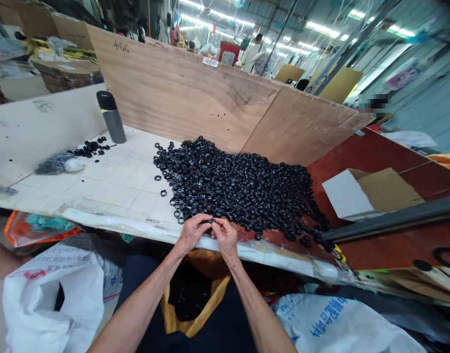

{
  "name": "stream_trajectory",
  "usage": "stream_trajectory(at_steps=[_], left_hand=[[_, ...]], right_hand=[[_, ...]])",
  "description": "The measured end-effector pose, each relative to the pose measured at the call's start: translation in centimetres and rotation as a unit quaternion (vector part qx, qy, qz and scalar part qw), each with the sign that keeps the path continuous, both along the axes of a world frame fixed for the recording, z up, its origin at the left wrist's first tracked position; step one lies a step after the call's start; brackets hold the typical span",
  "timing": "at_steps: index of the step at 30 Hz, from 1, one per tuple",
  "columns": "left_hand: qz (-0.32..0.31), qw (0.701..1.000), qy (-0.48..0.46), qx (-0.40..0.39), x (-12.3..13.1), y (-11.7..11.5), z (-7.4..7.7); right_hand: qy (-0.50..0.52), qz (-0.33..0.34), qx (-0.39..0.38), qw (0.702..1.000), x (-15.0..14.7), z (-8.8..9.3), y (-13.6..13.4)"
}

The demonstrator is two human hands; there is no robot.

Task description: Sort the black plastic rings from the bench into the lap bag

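Observation:
At the front edge of the table, my left hand (194,232) and my right hand (225,235) meet fingertip to fingertip. Between them they pinch a small black plastic part (211,221), mostly covered by the fingers. Just beyond lies a wide heap of small black ring-shaped parts (239,186), spread from the middle to the right of the table. A few loose rings (163,193) lie apart on its left side. Below my hands, on my lap, a yellow-brown bag (200,326) gapes with dark pieces inside.
A grey bottle (115,122) stands at the back left near a plastic bag of dark pieces (53,164). Wooden boards (188,88) wall the back. An open carton (352,196) and a metal bar (394,218) are on the right. White sacks (51,304) flank my legs.

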State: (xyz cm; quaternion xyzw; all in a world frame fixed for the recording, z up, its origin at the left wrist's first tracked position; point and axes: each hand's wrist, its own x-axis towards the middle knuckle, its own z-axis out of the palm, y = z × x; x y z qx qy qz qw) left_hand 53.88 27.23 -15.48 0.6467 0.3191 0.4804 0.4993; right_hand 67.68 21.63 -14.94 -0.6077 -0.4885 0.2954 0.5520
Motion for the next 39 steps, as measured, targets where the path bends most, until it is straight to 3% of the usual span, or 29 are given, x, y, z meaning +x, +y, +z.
stream_trajectory(at_steps=[5, 8, 12, 15, 21, 27, 35, 39], left_hand=[[-0.007, 1.000, 0.000, 0.003, -0.1, -0.1, 0.5], [-0.014, 1.000, 0.002, 0.009, -0.1, -0.1, 0.6], [-0.008, 1.000, -0.008, -0.015, 0.1, -0.1, 0.2], [0.003, 1.000, -0.011, -0.024, 0.2, -0.1, 0.0], [0.014, 0.999, -0.009, -0.036, 0.2, -0.1, 0.0], [0.025, 0.999, -0.010, -0.033, 0.2, -0.2, 0.1], [0.023, 0.999, -0.005, -0.025, 0.2, -0.2, -0.3], [0.012, 1.000, 0.010, -0.005, 0.0, 0.1, -0.1]], right_hand=[[-0.061, -0.045, -0.026, 0.997, -0.2, 0.1, 0.6], [-0.025, -0.072, -0.018, 0.997, -0.4, 0.3, 0.7], [0.020, -0.017, 0.006, 1.000, -0.1, 0.5, 0.3], [-0.026, 0.004, 0.030, 0.999, 0.1, 0.4, 0.0], [-0.126, -0.060, 0.052, 0.989, -0.4, 0.3, -0.2], [-0.077, -0.007, 0.042, 0.996, -0.1, 0.7, -0.5], [-0.065, -0.009, 0.026, 0.998, 0.2, 0.5, -0.6], [-0.032, -0.005, 0.054, 0.998, 0.1, 0.4, -0.3]])
